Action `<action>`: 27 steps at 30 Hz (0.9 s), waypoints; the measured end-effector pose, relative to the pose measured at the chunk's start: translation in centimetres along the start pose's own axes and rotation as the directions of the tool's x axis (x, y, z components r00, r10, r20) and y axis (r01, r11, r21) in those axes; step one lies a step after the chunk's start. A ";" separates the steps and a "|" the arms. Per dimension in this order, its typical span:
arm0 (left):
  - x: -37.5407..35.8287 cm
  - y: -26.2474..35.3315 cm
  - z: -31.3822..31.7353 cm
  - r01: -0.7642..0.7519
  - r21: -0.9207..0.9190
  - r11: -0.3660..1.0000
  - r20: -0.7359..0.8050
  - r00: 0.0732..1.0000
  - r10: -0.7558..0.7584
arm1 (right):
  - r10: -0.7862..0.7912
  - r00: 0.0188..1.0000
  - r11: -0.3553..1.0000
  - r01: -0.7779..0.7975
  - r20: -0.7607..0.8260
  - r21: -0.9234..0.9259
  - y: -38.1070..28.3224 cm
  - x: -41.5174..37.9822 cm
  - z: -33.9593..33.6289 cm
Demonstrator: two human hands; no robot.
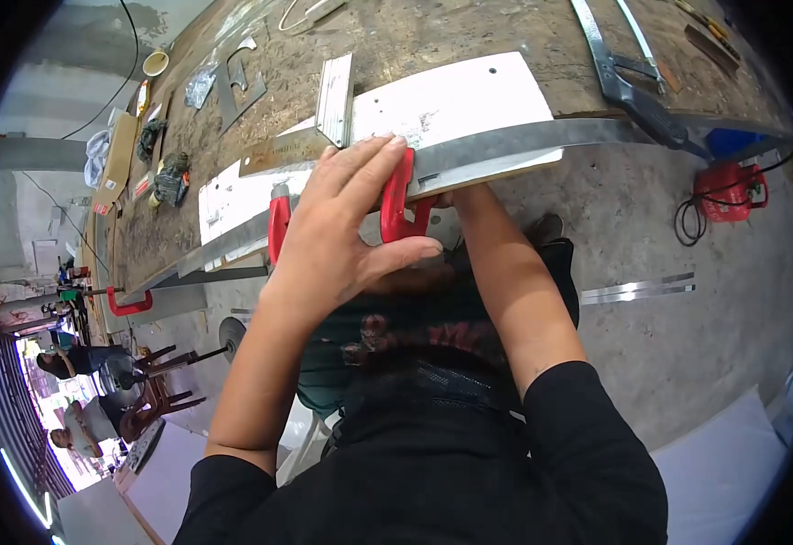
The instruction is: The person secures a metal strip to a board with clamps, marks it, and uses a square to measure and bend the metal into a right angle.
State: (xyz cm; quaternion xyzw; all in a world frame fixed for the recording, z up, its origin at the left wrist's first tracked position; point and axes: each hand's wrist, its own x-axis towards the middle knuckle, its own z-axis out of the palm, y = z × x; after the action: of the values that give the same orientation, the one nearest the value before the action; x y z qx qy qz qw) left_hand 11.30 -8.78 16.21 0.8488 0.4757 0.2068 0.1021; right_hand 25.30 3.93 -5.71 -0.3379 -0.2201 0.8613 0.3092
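Observation:
My left hand point(333, 204) lies over the edge of a white board point(478, 86), fingers stretched out and thumb spread apart. Its fingertips touch the top of a red C-clamp point(396, 195), and the thumb extends below it. This clamp sits on a long grey metal strip point(523, 138) running along the board's front edge. My right hand point(447, 198) reaches underneath the board beside the clamp; its fingers are mostly hidden. A second red clamp point(278, 222) stands left of my left wrist. Near my left fingers are a steel ruler point(278, 153) and a short ribbed metal profile point(334, 98).
A hacksaw point(628, 91) lies at the bench's right end. Another red clamp point(130, 304) grips the left bench edge. A cardboard box point(116, 168) stands on the far left side. Metal strips point(637, 292) and a red canister point(728, 193) are on the floor. Two people sit in the background.

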 end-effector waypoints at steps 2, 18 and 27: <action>-0.1 0.2 0.6 -0.009 0.083 0.996 -0.033 0.999 0.012 | -0.023 0.997 0.999 0.020 0.070 0.047 0.1 0.3 -0.8; 0.0 -0.6 4.7 -0.029 0.242 0.970 -0.381 0.917 0.122 | -0.336 0.929 0.699 0.356 -0.154 0.620 7.9 -3.1 4.2; -0.1 0.1 4.8 -0.001 0.243 0.970 -0.416 0.903 0.105 | -0.560 0.713 0.744 0.657 -0.421 0.123 9.8 -3.6 4.5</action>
State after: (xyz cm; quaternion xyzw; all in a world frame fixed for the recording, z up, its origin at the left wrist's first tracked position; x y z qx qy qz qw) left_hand 13.50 -8.81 11.93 0.8019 0.4843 0.3313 -0.1120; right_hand 20.40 -6.24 -6.82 -0.3517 -0.1432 0.6541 0.6542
